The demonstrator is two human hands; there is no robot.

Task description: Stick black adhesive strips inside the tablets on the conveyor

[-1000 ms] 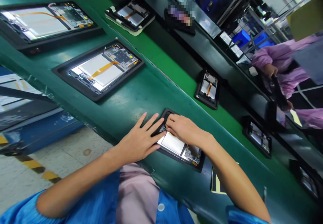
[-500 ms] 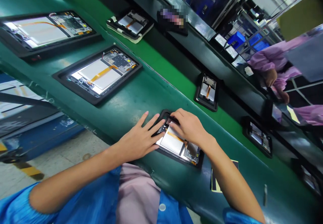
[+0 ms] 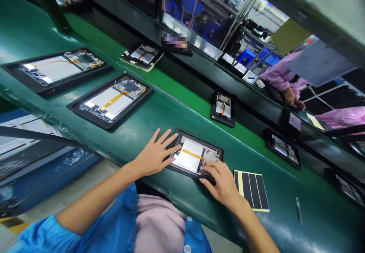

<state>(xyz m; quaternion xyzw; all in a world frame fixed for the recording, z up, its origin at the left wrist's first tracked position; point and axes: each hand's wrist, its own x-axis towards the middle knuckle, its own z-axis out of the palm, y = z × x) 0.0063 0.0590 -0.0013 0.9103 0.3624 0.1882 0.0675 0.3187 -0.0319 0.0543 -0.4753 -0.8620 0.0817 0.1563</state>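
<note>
At the near edge of the green bench, the left hand lies flat, fingers spread wide, on the left end of the open-backed tablet. The right hand, loosely open, presses its fingertips on the tablet's near right corner, hiding it. An orange ribbon crosses the flat silvery battery.

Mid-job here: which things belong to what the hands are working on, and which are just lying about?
In hand: open tablet; left hand flat on its tray edge; right hand touching it.
Lying about: left tablet; far-left tablet; small device; strip sheet, untouched.
</note>
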